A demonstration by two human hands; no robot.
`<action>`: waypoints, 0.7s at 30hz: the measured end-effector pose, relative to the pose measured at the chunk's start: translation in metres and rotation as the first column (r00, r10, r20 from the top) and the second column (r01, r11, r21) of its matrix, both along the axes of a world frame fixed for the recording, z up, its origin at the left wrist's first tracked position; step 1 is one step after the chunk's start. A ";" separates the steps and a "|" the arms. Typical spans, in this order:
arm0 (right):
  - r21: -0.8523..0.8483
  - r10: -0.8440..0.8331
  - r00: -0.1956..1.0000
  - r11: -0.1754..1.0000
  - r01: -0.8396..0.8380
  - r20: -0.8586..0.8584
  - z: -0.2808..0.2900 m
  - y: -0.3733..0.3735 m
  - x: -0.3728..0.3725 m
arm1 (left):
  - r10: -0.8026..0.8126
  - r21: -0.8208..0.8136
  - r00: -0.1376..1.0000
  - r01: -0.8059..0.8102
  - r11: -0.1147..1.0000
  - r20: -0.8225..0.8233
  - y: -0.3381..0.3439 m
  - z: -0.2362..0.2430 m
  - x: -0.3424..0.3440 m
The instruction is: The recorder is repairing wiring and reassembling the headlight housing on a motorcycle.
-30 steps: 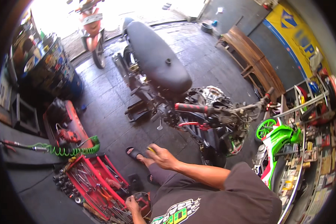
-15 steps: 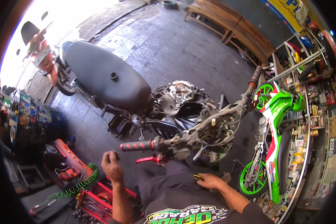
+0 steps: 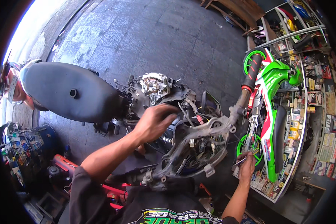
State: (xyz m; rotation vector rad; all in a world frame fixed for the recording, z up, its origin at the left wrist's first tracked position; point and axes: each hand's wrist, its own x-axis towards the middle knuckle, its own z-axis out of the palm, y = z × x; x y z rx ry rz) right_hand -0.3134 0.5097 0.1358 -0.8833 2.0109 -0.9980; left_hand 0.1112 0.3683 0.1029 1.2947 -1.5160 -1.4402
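Note:
My left hand (image 3: 155, 121) is above the middle of the stripped motorcycle, fingers loosely bent and apart, slightly smeared, with nothing visible in them. Under and beside it run the bike's dirty metal handlebar (image 3: 216, 128) and loose wires with connectors (image 3: 203, 145). Farther off sits a grey-white part with exposed wiring (image 3: 153, 86). To the right, my right hand (image 3: 246, 166) is closed around a slim screwdriver (image 3: 240, 161) with a thin metal shaft and a yellowish handle end. A black grip with red marks (image 3: 253, 69) covers the handlebar's right end.
The long black seat (image 3: 59, 89) carries a small round black part (image 3: 74, 93). At right, a green, white and red small bike (image 3: 270, 108) stands against a glass display case (image 3: 305, 123). A sticker-covered drum (image 3: 30, 149), a red tool tray (image 3: 115, 192) and a wooden bench (image 3: 242, 11) surround the bike.
My left hand has moved forward and right, over the bike. My right hand has swung from my lap out to the right, still holding the screwdriver. The view has shifted and the handlebar has turned.

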 end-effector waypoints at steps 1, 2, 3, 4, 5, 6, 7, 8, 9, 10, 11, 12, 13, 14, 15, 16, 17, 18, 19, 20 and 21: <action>-0.053 -0.065 0.990 0.996 0.072 0.128 0.006 -0.014 0.009 | -0.033 0.023 0.998 0.034 0.999 -0.050 -0.016 -0.018 -0.014; -0.096 -0.119 0.959 0.984 0.148 0.256 0.008 -0.028 0.013 | -0.060 0.043 0.993 0.064 0.997 -0.101 -0.030 -0.031 -0.029; -0.076 -0.166 0.955 0.979 0.190 0.245 0.005 -0.036 0.012 | -0.086 0.093 0.991 0.096 0.991 -0.103 -0.041 -0.036 -0.043; -0.056 -0.161 0.957 0.982 0.179 0.241 0.001 -0.048 0.007 | -0.125 -0.020 0.991 0.124 0.992 -0.044 -0.048 -0.047 -0.052; -0.048 -0.181 0.953 0.979 0.198 0.241 -0.002 -0.056 0.003 | -0.174 0.010 0.983 0.174 0.985 -0.052 -0.054 -0.044 -0.059; -0.039 -0.199 0.950 0.976 0.215 0.241 -0.005 -0.066 0.000 | -0.219 0.040 0.974 0.222 0.974 -0.062 -0.058 -0.041 -0.066; 0.005 -0.128 0.971 0.992 0.130 0.203 0.000 -0.078 0.007 | -0.206 0.002 0.978 0.206 0.978 -0.034 -0.056 -0.048 -0.071; 0.024 -0.125 0.971 0.992 0.123 0.204 -0.011 -0.085 0.002 | -0.199 0.020 0.979 0.200 0.980 -0.034 -0.057 -0.051 -0.072; -0.021 -0.159 0.973 0.986 0.165 0.165 -0.025 -0.089 -0.007 | -0.213 0.033 0.976 0.215 0.976 -0.053 -0.057 -0.048 -0.072; -0.074 -0.196 0.972 0.976 0.206 0.129 -0.042 -0.092 -0.020 | -0.229 0.039 0.971 0.233 0.972 -0.071 -0.060 -0.046 -0.073; 0.035 -0.152 0.985 0.988 0.150 0.082 -0.058 -0.084 -0.045 | -0.195 0.047 0.979 0.198 0.979 -0.055 -0.059 -0.041 -0.072; 0.055 -0.151 0.986 0.988 0.147 0.074 -0.050 -0.100 -0.025 | -0.191 0.067 0.980 0.195 0.979 -0.063 -0.060 -0.047 -0.075; 0.021 -0.077 0.873 0.997 0.076 0.482 -0.042 -0.113 -0.002 | -0.135 0.187 0.980 0.162 0.969 -0.149 -0.061 -0.053 -0.077; -0.053 0.022 0.599 0.998 0.034 0.800 -0.039 -0.123 0.020 | -0.074 0.292 0.972 0.139 0.946 -0.225 -0.061 -0.053 -0.081; -0.005 -0.051 0.672 0.997 0.081 0.738 -0.050 -0.127 0.022 | 0.004 0.420 0.938 0.151 0.895 -0.346 -0.062 -0.046 -0.085; -0.017 -0.040 0.672 0.997 0.079 0.739 -0.046 -0.139 0.048 | 0.010 0.427 0.938 0.148 0.892 -0.346 -0.064 -0.042 -0.086; -0.083 0.012 0.701 0.994 0.067 0.713 -0.044 -0.146 0.070 | 0.050 0.510 0.940 0.138 0.849 -0.338 -0.065 -0.037 -0.085; -0.147 0.063 0.727 0.988 0.053 0.683 -0.044 -0.150 0.089 | 0.089 0.589 0.941 0.129 0.798 -0.327 -0.065 -0.037 -0.086; -0.193 0.125 0.748 0.981 0.004 0.652 -0.042 -0.154 0.105 | 0.136 0.562 0.924 0.096 0.822 -0.357 -0.058 -0.043 -0.088; -0.262 0.186 0.768 0.965 -0.025 0.612 -0.042 -0.157 0.118 | 0.133 0.566 0.922 0.106 0.818 -0.365 -0.057 -0.044 -0.091; -0.347 0.292 0.822 0.930 -0.123 0.489 -0.046 -0.158 0.128 | 0.175 0.611 0.917 0.088 0.787 -0.358 -0.057 -0.043 -0.092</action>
